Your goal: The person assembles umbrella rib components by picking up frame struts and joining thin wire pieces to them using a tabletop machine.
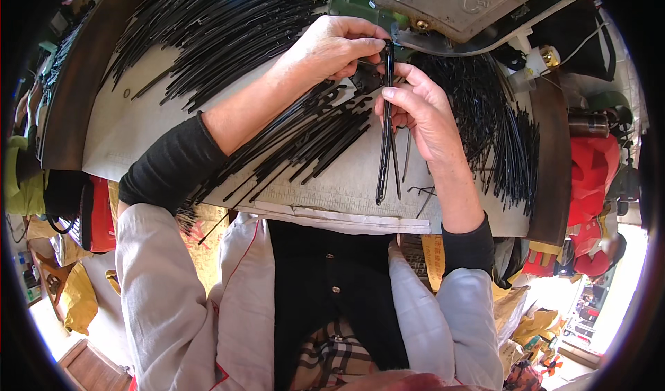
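A long, narrow, glossy black strip [384, 157] stands nearly upright in the picture, its lower end over the table's front part. My left hand [343, 45] pinches its upper end between thumb and fingers, close to the machine. Lower down, my right hand [421, 110] grips the same strip between thumb and curled fingers. A thinner black rod shows beside it, below the right hand; whether that hand holds it too I cannot tell. Under my left forearm lies a pile of similar black strips [325, 145].
A large heap of black rods [228, 27] covers the table's far left, and another bundle [509, 135] its right side. A metal-cased machine [464, 3] stands at the back. Raised dark edges [552, 162] border the pale tabletop [114, 131]. Red cloth [594, 183] hangs at right.
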{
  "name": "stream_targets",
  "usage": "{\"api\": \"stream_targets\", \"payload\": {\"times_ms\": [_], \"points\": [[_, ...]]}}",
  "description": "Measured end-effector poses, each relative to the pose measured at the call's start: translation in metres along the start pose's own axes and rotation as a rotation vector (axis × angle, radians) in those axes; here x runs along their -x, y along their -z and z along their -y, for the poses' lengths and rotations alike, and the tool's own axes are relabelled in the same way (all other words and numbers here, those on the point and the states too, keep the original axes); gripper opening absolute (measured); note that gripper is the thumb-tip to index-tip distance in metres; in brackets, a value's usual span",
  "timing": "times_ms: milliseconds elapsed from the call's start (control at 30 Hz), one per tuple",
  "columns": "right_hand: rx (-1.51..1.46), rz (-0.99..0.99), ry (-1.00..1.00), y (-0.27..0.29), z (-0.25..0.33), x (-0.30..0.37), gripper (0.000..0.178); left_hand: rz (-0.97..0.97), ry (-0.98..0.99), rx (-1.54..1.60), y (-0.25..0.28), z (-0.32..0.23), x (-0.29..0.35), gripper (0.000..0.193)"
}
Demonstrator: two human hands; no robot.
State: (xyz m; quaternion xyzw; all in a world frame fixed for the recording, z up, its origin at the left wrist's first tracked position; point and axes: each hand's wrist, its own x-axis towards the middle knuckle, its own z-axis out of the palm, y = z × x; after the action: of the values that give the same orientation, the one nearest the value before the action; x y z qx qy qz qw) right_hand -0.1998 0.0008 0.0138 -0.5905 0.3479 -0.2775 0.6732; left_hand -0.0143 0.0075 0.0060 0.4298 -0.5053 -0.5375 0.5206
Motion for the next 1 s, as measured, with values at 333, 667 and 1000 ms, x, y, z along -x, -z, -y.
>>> {"api": "stream_targets", "payload": {"times_ms": [333, 667, 1000], "points": [[0.003, -0.01, -0.023, -0.001, -0.004, -0.002, 0.035, -0.035, 0.016, -0.009, -0.002, 0.005, -0.002, 0.025], [-0.085, -0.031, -0.069, -0.003, -0.009, -0.003, 0.025, -0.079, 0.136, -0.094, 0.0, -0.001, 0.003, 0.024], [-0.124, -0.173, -0.032, 0.0, -0.005, -0.005, 0.017, -0.08, 0.073, -0.07, -0.002, -0.009, 0.006, 0.027]]}}
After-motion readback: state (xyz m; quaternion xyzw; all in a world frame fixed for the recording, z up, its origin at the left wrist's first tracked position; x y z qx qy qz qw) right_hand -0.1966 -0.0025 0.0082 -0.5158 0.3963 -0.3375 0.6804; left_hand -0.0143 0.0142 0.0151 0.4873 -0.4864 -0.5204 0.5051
